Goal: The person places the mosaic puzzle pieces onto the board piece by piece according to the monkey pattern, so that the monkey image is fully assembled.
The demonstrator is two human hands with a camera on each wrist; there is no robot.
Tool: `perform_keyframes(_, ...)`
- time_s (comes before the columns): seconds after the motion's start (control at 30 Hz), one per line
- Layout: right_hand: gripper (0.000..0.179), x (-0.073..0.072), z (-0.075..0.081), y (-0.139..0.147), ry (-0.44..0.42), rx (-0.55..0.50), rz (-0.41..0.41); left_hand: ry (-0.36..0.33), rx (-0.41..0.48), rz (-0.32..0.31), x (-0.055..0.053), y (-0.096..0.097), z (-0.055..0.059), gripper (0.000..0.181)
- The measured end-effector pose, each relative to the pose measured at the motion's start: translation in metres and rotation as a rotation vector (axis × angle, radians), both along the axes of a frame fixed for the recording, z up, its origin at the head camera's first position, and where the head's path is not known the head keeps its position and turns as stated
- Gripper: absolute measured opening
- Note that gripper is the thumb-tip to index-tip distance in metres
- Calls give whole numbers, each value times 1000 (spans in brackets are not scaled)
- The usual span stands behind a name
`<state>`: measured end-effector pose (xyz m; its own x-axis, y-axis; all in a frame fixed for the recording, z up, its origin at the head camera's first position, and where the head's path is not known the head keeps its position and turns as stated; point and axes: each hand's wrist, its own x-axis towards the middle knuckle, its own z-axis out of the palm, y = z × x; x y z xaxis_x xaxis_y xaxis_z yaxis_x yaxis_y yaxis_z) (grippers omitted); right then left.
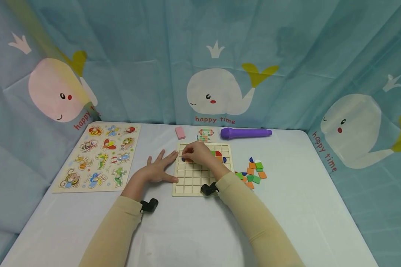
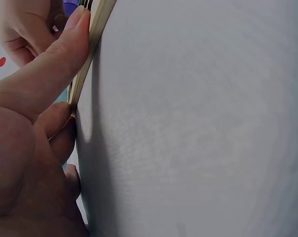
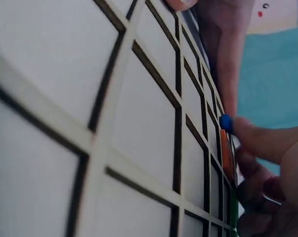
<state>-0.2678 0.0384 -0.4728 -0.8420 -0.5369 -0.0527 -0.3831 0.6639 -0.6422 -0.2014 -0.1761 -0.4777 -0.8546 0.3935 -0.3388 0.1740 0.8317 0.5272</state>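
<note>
A pale wooden grid board point(image 1: 190, 185) lies on the white table with colored tiles in some cells. My left hand point(image 1: 157, 170) rests at its left side with fingers spread, and in the left wrist view the thumb point(image 2: 65, 59) presses along the board's edge. My right hand point(image 1: 200, 152) reaches over the upper part of the board. Between its thumb and fingers it pinches a small blue piece point(image 3: 226, 123), close over the grid beside an orange tile point(image 3: 226, 152). Red, green and dark blue pieces point(image 1: 224, 160) show right of the hand; the hand hides other cells.
Loose orange, green and blue tiles point(image 1: 256, 179) lie right of the board, partly behind my right forearm. Behind the board are a pink block point(image 1: 180, 132), a pattern card point(image 1: 205, 134) and a purple microphone-shaped object point(image 1: 245, 133). An insect picture puzzle point(image 1: 97, 154) lies at left.
</note>
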Motion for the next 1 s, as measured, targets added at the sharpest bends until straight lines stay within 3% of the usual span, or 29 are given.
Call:
perform_keyframes(0.13, 12, 2, -1, -1, 58, 103, 15, 1, 3, -5, 0, 1, 0, 113)
perform_keyframes(0.4, 16, 9, 4, 0, 153, 208, 52, 5, -6, 2, -2, 1, 0, 113)
perform_keyframes(0.63, 18, 10, 6, 3, 102, 164, 44, -4, 6, 13, -1, 1, 1, 113)
perform_keyframes(1.0, 21, 22, 26, 27, 90, 99, 10, -1, 2, 16, 2, 2, 2, 113)
